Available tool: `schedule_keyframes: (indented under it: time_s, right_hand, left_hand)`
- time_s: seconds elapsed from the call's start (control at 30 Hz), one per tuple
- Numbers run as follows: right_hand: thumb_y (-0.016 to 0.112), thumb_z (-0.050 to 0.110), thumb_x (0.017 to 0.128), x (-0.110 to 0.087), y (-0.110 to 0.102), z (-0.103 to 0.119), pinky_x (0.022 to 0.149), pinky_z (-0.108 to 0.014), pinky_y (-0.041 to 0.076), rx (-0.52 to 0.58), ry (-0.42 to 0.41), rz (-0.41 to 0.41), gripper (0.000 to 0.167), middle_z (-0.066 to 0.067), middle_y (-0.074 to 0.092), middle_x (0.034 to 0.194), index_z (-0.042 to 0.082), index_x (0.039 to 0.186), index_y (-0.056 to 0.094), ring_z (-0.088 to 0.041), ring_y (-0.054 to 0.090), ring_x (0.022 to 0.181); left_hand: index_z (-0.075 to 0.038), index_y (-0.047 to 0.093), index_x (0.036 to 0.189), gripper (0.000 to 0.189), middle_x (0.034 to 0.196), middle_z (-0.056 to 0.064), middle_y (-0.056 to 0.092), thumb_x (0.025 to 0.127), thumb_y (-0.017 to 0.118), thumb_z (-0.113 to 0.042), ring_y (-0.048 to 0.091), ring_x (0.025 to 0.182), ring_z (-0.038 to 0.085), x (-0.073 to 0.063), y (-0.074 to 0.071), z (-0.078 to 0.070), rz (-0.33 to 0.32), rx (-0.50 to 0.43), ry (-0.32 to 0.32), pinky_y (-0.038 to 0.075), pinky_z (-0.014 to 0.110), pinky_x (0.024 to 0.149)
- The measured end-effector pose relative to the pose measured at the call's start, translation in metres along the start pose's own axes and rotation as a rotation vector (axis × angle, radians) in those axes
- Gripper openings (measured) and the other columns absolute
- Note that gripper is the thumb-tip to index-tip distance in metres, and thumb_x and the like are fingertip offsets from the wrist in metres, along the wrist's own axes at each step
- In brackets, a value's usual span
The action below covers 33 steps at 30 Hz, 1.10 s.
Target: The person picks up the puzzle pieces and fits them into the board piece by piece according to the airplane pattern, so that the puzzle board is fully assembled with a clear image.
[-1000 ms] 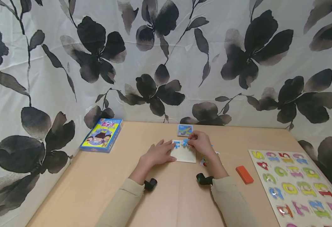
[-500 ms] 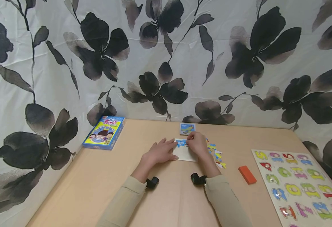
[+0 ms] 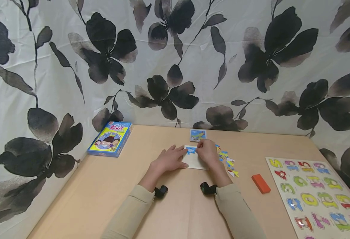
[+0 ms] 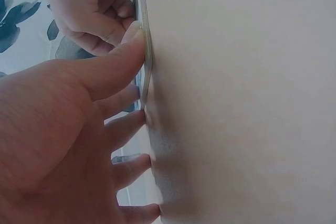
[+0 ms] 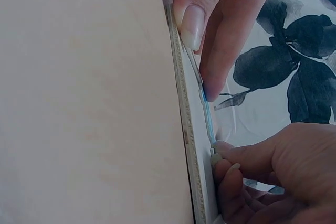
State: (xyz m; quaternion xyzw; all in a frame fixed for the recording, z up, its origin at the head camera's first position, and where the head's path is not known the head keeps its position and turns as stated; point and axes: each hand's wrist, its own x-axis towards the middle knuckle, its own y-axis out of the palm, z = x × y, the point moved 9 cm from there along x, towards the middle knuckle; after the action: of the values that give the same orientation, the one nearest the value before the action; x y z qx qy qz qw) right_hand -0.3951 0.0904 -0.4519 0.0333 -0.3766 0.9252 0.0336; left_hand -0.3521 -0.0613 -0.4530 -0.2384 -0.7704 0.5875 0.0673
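Note:
A small white puzzle board [image 3: 195, 162] lies flat on the table between both hands, with joined blue puzzle pieces [image 3: 191, 150] along its top edge. My left hand [image 3: 169, 158] rests at the board's left side, fingers spread; its thumb [image 4: 118, 64] presses the near rim and a finger [image 5: 226, 61] touches the blue pieces. My right hand [image 3: 208, 152] pinches a puzzle piece at the board's upper right, its curled fingers low over the surface and mostly covering the piece. In the right wrist view the right thumb [image 5: 252, 158] and fingertips meet beside a thin blue strip.
Loose colourful puzzle pieces [image 3: 229, 162] lie right of the right hand. A small picture tile [image 3: 197, 135] sits behind the board. At far left is a blue-and-yellow box [image 3: 110, 139]. An orange block [image 3: 261, 183] and a large number board [image 3: 300, 213] are on the right.
The right hand has brought its blue piece down onto the board beside the other blue pieces, its forearm swinging left and uncovering loose pieces. The left hand keeps its place at the board.

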Motion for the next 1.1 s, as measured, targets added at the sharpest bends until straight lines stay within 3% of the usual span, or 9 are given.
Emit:
schedule_keyframes:
  time_s: [0.27, 0.5, 0.77, 0.9, 1.1]
  right_hand:
    - [0.072, 0.01, 0.086, -0.002, 0.0, -0.002, 0.061, -0.029, 0.04, -0.062, 0.031, 0.006, 0.007, -0.01, 0.062, 0.086, 0.006, 0.088, 0.068, -0.023, 0.055, 0.078]
    - [0.075, 0.023, 0.087, -0.002, 0.001, -0.008, 0.058, -0.031, 0.038, -0.129, 0.084, 0.024, 0.017, -0.009, 0.06, 0.088, 0.01, 0.088, 0.064, -0.024, 0.055, 0.078]
    - [0.076, 0.024, 0.087, 0.0, -0.002, -0.01, 0.057, -0.029, 0.037, -0.136, 0.04, 0.023, 0.02, -0.008, 0.06, 0.082, 0.009, 0.087, 0.063, -0.023, 0.054, 0.074]
    - [0.071, 0.024, 0.09, 0.0, -0.004, -0.013, 0.058, -0.028, 0.038, -0.092, 0.009, 0.066, 0.016, -0.008, 0.061, 0.083, 0.009, 0.09, 0.065, -0.021, 0.054, 0.073]
    - [0.062, 0.015, 0.094, -0.003, -0.031, -0.018, 0.061, -0.028, 0.041, -0.024, -0.093, 0.08, 0.012, -0.01, 0.063, 0.086, 0.006, 0.098, 0.07, -0.022, 0.053, 0.076]
  left_hand:
    - [-0.024, 0.039, 0.154, 0.071, 0.165, -0.001, 0.029, 0.093, 0.063, -0.052, 0.022, 0.153, 0.035, 0.002, 0.001, -0.001, 0.006, 0.018, 0.002, 0.021, 0.068, 0.116]
    - [-0.015, 0.04, 0.153, 0.068, 0.164, 0.002, 0.031, 0.095, 0.063, -0.042, 0.028, 0.151, 0.033, 0.002, 0.001, -0.015, 0.008, 0.064, 0.06, 0.03, 0.061, 0.116]
    - [-0.025, 0.039, 0.154, 0.064, 0.163, 0.003, 0.032, 0.097, 0.06, -0.045, 0.03, 0.151, 0.031, 0.001, -0.001, -0.023, 0.002, 0.086, 0.071, 0.032, 0.063, 0.113]
    - [-0.026, 0.041, 0.153, 0.064, 0.163, 0.003, 0.034, 0.096, 0.06, -0.048, 0.033, 0.149, 0.03, 0.002, -0.002, -0.028, 0.0, 0.132, 0.059, 0.037, 0.062, 0.109]
    - [-0.028, 0.044, 0.15, 0.064, 0.162, 0.001, 0.036, 0.094, 0.063, -0.048, 0.036, 0.148, 0.028, 0.002, -0.005, -0.031, 0.004, 0.163, 0.014, 0.041, 0.057, 0.105]
